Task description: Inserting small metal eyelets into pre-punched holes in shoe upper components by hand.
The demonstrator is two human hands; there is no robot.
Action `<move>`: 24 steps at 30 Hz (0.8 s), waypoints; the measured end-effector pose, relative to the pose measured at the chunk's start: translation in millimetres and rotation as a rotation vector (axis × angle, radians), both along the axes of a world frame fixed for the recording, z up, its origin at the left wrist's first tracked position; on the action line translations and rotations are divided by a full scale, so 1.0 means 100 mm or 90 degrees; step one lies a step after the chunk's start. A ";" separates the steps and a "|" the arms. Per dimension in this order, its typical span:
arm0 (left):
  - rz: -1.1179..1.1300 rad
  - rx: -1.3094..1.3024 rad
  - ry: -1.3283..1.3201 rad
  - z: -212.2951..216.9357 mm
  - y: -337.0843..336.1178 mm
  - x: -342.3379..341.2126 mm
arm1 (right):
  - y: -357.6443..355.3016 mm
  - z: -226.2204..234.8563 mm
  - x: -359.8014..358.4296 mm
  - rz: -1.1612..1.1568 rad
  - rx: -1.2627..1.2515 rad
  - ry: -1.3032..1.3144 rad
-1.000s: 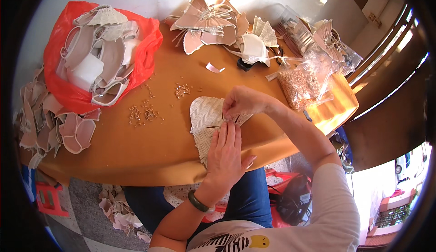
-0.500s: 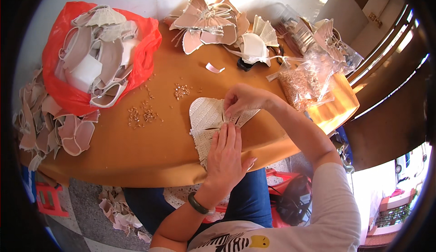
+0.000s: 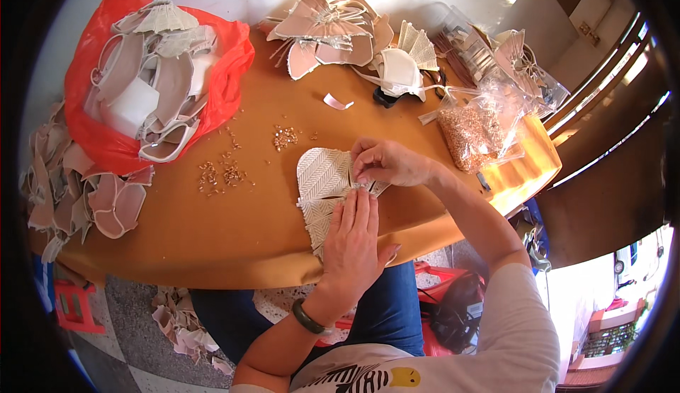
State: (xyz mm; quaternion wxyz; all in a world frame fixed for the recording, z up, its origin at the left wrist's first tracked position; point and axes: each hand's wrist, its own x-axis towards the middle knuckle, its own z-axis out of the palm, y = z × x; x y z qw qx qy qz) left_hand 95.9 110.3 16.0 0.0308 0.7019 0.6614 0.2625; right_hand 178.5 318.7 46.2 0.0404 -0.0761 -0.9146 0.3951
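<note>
A cream piece with a herringbone pattern and narrow slits [image 3: 322,173], perhaps a shoe upper, lies near the table's front edge. My left hand [image 3: 352,234], a dark bangle at its wrist, presses the piece down with fingers stretched out side by side. Just beyond those fingertips, my right hand [image 3: 386,163] is closed in a pinch over the middle of the piece. What it pinches is too small to make out. Small shiny gold-coloured bits [image 3: 230,173] are scattered left of the piece, and a smaller cluster [image 3: 285,137] lies closer to it.
At the far left a red plastic bag [image 3: 239,74] holds white and pinkish stitched pieces; more pieces [image 3: 117,205] hang at the left edge. Behind stand stacked pieces [image 3: 329,28] with cords. A clear bag of gold bits [image 3: 464,138] sits right, and a paper scrap [image 3: 338,102] lies mid-table.
My right hand has shifted slightly and turned over the middle of the piece, its fingers now nearer my left fingertips. My left hand keeps its place.
</note>
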 end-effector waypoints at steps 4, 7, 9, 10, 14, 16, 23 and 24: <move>0.001 0.001 0.009 0.00 0.00 0.01 | -0.01 -0.04 -0.01 -0.007 -0.047 -0.006; 0.003 0.001 0.011 0.00 0.00 0.00 | 0.01 -0.05 -0.07 -0.024 0.004 -0.013; 0.002 -0.001 0.009 0.01 0.00 0.00 | 0.00 0.00 -0.12 -0.056 -0.016 -0.067; 0.003 0.001 0.005 0.00 -0.01 0.00 | 0.02 -0.01 -0.14 -0.056 -0.015 -0.067; 0.000 -0.003 0.004 0.00 0.00 0.01 | 0.10 -0.05 -0.18 -0.107 -0.020 -0.085; 0.001 -0.005 0.002 0.01 -0.01 0.00 | 0.09 -0.03 -0.22 -0.123 0.016 -0.099; 0.029 0.032 -0.090 0.17 -0.10 -0.20 | 0.14 0.07 -0.29 -0.116 0.019 -0.246; 0.033 0.032 -0.087 0.15 -0.12 -0.23 | 0.15 0.08 -0.32 -0.094 -0.027 -0.247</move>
